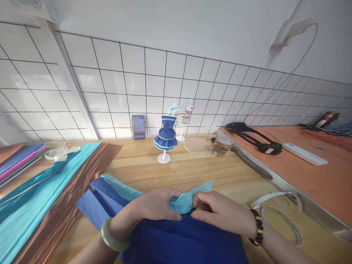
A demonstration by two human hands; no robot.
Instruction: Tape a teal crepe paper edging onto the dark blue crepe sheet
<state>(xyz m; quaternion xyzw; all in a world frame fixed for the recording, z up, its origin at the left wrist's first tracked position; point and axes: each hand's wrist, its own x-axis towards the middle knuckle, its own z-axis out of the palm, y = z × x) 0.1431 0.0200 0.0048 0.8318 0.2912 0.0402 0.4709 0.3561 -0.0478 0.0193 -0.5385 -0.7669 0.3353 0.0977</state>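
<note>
My left hand (158,206), with a pale bangle on its wrist, pinches a strip of light blue crepe paper (184,202) between thumb and fingers. At the strip's right part, the curled fingers of my right hand (220,212) grip its edge. A small dark bit shows by the right fingertips; I cannot make out what it is. Beneath both hands spreads a dark blue crepe paper sheet (187,242), its folded end (96,201) reaching out to the left. Straight ahead stands a miniature dress form in a blue ruffled paper dress (165,135) with light blue trim.
Two smaller decorated dress forms (187,113) stand behind, near a phone (139,127) against the tiled wall. A clear disc (197,146) and a lidded glass jar (223,145) sit right of them. Turquoise (55,190) and brown paper (71,194) lie left; tape rings (283,220) lie right.
</note>
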